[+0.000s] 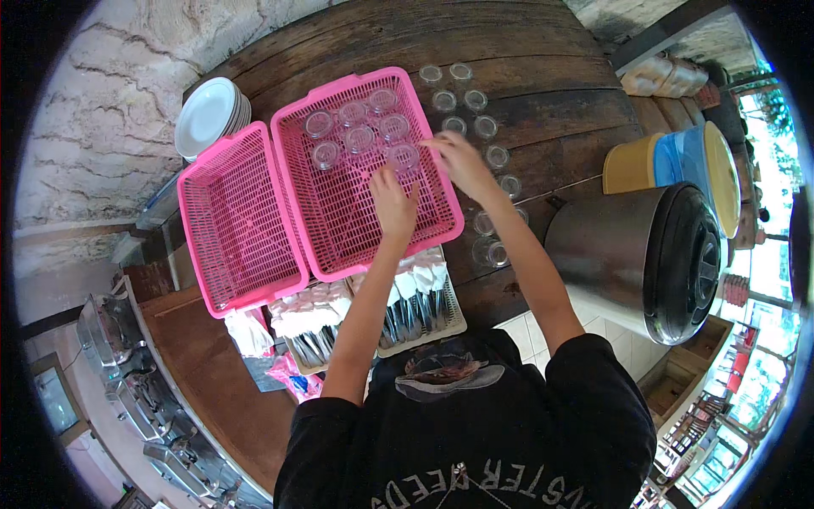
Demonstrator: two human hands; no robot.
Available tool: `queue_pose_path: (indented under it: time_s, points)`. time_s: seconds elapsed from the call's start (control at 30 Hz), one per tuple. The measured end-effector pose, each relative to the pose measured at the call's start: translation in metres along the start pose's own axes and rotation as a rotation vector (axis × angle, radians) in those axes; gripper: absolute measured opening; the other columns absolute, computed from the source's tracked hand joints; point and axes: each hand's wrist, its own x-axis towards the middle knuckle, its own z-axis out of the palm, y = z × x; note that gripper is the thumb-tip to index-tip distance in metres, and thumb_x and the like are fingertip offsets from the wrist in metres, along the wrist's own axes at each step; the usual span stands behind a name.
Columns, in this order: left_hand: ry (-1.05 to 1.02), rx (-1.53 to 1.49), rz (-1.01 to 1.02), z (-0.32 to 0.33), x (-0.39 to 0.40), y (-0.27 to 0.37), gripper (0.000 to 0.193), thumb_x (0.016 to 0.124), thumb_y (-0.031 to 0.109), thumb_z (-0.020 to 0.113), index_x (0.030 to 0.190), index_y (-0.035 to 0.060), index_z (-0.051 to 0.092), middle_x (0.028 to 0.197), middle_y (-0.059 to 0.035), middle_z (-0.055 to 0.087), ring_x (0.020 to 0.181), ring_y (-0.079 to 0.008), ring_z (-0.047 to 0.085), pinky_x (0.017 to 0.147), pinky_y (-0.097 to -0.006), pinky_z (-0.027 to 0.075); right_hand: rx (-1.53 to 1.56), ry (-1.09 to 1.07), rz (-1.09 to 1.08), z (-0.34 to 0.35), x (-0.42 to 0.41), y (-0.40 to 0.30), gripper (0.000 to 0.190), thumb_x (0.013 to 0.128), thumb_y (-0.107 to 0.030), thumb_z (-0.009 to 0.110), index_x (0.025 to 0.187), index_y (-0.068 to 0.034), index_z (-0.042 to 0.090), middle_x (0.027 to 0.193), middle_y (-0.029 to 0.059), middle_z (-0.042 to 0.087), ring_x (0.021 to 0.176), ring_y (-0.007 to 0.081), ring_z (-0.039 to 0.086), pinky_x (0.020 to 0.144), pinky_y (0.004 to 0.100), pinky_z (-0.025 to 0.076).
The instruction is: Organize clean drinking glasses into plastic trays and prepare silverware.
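Inside the larger pink plastic basket (343,223), several clear drinking glasses (359,139) stand in rows toward its far end. My left hand (395,205) reaches over this basket, thumb and fingers apart, just short of the nearest glass (402,156). Whether its fingertips touch that glass is unclear. Slightly blurred, my right hand (465,167) hangs above the basket's right rim with its fingers pointing toward the same glass; I see nothing held in it. To the right of the basket, more clear glasses (486,126) form two rough rows on the dark wooden table (559,95).
A smaller pink basket (245,235) adjoins on the left, beside stacked white plates (206,118). Cutlery trays (423,312) with napkin-wrapped utensils lie close to my body. At right stands a large steel container with a black lid (610,248). Chafing dishes (149,401) line the lower left.
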Motion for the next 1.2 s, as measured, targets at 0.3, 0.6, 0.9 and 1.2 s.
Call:
queue_pose_path:
  time_s: [0.3,0.6,0.9,1.2]
  points:
    - [-0.357,-0.291,0.434,0.024,-0.098,0.073,0.04,0.068,-0.005,0.055,0.107,0.0025,0.049,0.109,-0.016,0.046,0.106,-0.0334,0.045,0.089,-0.0387,0.04,-0.053,0.192,0.654,-0.047,-0.141,-0.009,0.013,0.078,-0.013,0.058,0.086,-0.003,0.056,0.081,0.0143,0.055,0.079,0.0322,0.055,0.069,0.0378,0.044]
    - [-0.616,0.049,0.489,0.057,-0.077,0.071,0.063,0.064,-0.005,0.06,0.123,0.0081,0.04,0.124,-0.0195,0.036,0.109,-0.0388,0.042,0.091,-0.0418,0.04,-0.196,-0.006,0.635,0.006,-0.208,-0.052,0.051,0.072,-0.009,0.066,0.117,-0.009,0.043,0.114,0.0159,0.041,0.102,0.0361,0.046,0.082,0.0406,0.045]
    - [-0.765,0.132,0.38,0.057,-0.07,0.071,0.061,0.062,-0.003,0.064,0.118,0.0092,0.043,0.109,-0.021,0.043,0.086,-0.0386,0.056,0.069,-0.0418,0.05,-0.135,0.042,0.713,0.009,-0.218,-0.044,0.053,0.071,-0.004,0.065,0.118,-0.016,0.043,0.116,0.0144,0.04,0.103,0.0354,0.047,0.081,0.0424,0.044]
    - [-0.676,-0.016,0.258,-0.001,-0.06,0.086,0.059,0.064,0.011,0.07,0.117,0.0086,0.044,0.109,-0.0154,0.048,0.087,-0.0325,0.058,0.071,-0.0392,0.05,-0.172,0.118,0.757,-0.026,-0.213,-0.08,0.057,0.07,-0.007,0.067,0.121,-0.015,0.043,0.112,0.0152,0.043,0.1,0.036,0.049,0.081,0.0425,0.044]
